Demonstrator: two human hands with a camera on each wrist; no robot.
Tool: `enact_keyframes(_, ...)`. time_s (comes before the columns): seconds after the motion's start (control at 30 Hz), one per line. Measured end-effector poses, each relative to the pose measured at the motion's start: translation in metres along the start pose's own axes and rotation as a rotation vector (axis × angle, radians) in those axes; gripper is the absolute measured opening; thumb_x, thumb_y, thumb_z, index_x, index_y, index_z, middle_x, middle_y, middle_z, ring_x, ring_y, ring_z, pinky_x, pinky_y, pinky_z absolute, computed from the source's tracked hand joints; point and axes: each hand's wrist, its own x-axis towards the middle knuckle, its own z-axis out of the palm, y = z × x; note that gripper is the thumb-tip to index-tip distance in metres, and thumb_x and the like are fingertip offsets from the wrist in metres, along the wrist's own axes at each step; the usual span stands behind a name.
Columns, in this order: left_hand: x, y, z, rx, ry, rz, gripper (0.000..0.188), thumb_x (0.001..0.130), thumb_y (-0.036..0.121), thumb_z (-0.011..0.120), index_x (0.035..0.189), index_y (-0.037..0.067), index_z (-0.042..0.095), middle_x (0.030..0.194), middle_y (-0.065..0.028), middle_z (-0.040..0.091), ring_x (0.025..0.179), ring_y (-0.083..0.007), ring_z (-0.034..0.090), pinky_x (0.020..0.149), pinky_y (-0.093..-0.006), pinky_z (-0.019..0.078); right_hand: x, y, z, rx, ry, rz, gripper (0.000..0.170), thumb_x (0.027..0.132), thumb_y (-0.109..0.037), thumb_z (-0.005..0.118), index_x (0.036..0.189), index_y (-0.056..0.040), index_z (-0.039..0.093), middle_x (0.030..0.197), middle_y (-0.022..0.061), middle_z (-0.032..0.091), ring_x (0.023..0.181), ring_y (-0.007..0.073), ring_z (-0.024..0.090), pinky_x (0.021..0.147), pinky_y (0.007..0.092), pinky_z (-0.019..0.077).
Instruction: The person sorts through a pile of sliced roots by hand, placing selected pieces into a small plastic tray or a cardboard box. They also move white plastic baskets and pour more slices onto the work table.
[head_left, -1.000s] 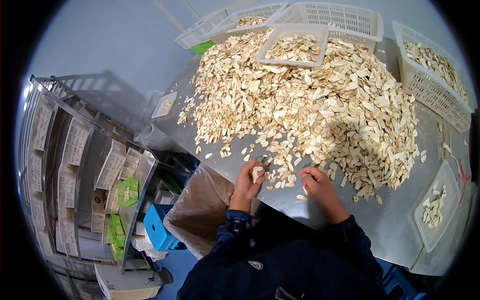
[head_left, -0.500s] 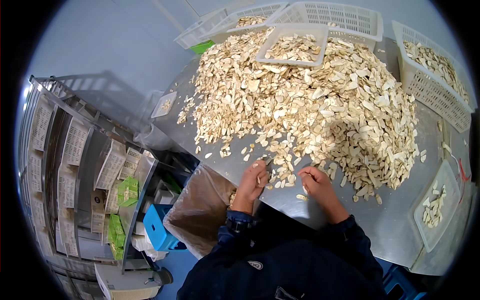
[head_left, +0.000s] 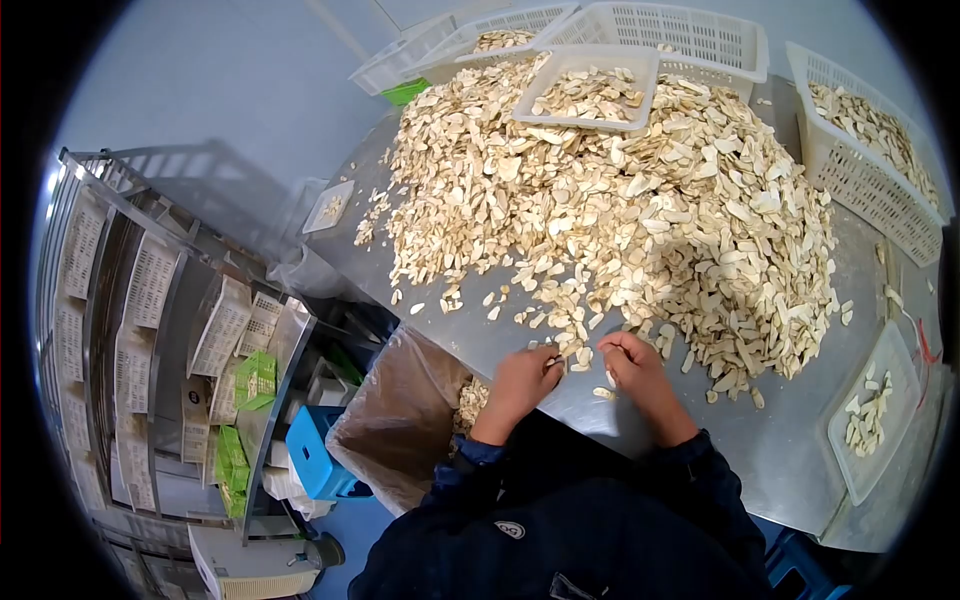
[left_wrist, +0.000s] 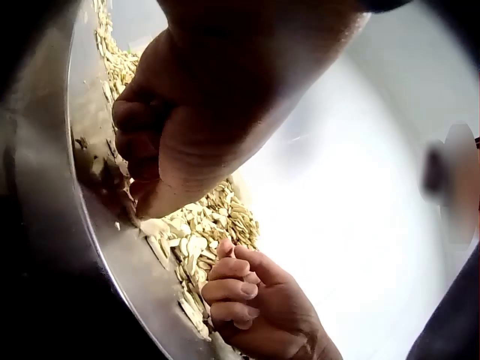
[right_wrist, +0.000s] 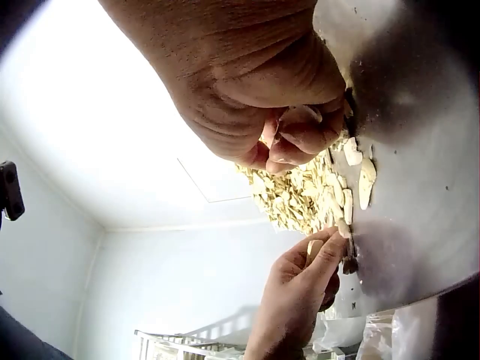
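A large heap of pale dried slices [head_left: 600,200] covers much of the metal table. My left hand [head_left: 523,385] reaches to the loose slices at the near edge of the heap. In the right wrist view its thumb and fingers pinch a small pale slice [right_wrist: 343,228], and another slice [right_wrist: 313,250] shows inside the hand. A short way to its right my right hand [head_left: 638,372] hovers with curled fingers. A pale patch shows among those fingers in the right wrist view; I cannot tell whether it is a slice. One slice [head_left: 604,393] lies just below it.
A bin lined with clear plastic [head_left: 385,425] stands below the table's left edge, with slices inside. On the right lies a shallow tray [head_left: 850,475] with several slices. White baskets [head_left: 870,190] and a tray [head_left: 520,118] stand around and on the heap. A metal rack [head_left: 130,230] is at left.
My left hand has turned from palm-up, with a slice showing in it, to back-up and moved right to the loose slices beside the right hand. The right hand stays almost in place.
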Motion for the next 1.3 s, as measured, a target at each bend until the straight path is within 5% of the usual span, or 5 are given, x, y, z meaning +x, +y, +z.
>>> enact_keyframes(0.4, -0.007, 0.003, -0.009, -0.009, -0.016, -0.095, 0.021, 0.088, 0.026, 0.068, 0.102, 0.011, 0.073, 0.088, -0.0176, 0.071, 0.082, -0.0378, 0.067, 0.072, -0.0468, 0.0536, -0.001, -0.003, 0.002, -0.044, 0.001, -0.023, 0.013, 0.099, -0.01, 0.054, 0.102, -0.0019, 0.065, 0.068, -0.0057, 0.051, 0.059, 0.0019, 0.042, 0.053, 0.0204, 0.0337)
enact_keyframes(0.9, -0.008, -0.003, 0.004, -0.075, -0.068, 0.052, 0.02, 0.089, 0.025, 0.069, 0.101, 0.009, 0.072, 0.081, -0.0181, 0.068, 0.071, -0.0348, 0.067, 0.064, -0.0426, 0.0521, -0.004, 0.0, 0.004, -0.196, 0.041, -0.076, 0.015, 0.094, -0.013, 0.061, 0.102, -0.0026, 0.069, 0.069, -0.0044, 0.054, 0.063, 0.0035, 0.045, 0.057, 0.0231, 0.0373)
enact_keyframes(1.1, -0.007, 0.004, 0.002, -0.656, -0.11, 0.047, 0.017, 0.095, 0.021, 0.065, 0.091, 0.005, 0.066, 0.066, -0.0009, 0.061, 0.058, -0.0202, 0.058, 0.057, -0.0311, 0.0468, -0.002, -0.005, 0.005, 0.074, -0.038, 0.059, 0.013, 0.097, -0.012, 0.058, 0.104, -0.0026, 0.064, 0.069, -0.0045, 0.051, 0.059, 0.0033, 0.044, 0.053, 0.0205, 0.0338)
enact_keyframes(1.2, -0.005, 0.01, -0.006, -1.225, -0.336, -0.297, 0.022, 0.097, 0.026, 0.062, 0.094, 0.005, 0.063, 0.069, 0.0016, 0.053, 0.059, -0.0113, 0.049, 0.054, -0.0266, 0.0418, -0.005, -0.017, 0.005, 0.14, -0.088, 0.086, 0.014, 0.099, -0.015, 0.056, 0.105, -0.0038, 0.063, 0.07, -0.0043, 0.05, 0.057, 0.0041, 0.043, 0.051, 0.0202, 0.0321)
enact_keyframes(1.3, 0.005, 0.01, 0.004, -1.995, -0.339, -0.122, 0.017, 0.097, 0.022, 0.059, 0.101, 0.006, 0.059, 0.089, -0.0056, 0.055, 0.077, -0.0157, 0.054, 0.06, -0.0265, 0.0436, -0.009, -0.03, 0.004, 0.242, -0.079, 0.235, 0.019, 0.101, -0.02, 0.053, 0.105, -0.0049, 0.063, 0.074, -0.0039, 0.052, 0.059, 0.0048, 0.045, 0.052, 0.0207, 0.0346)
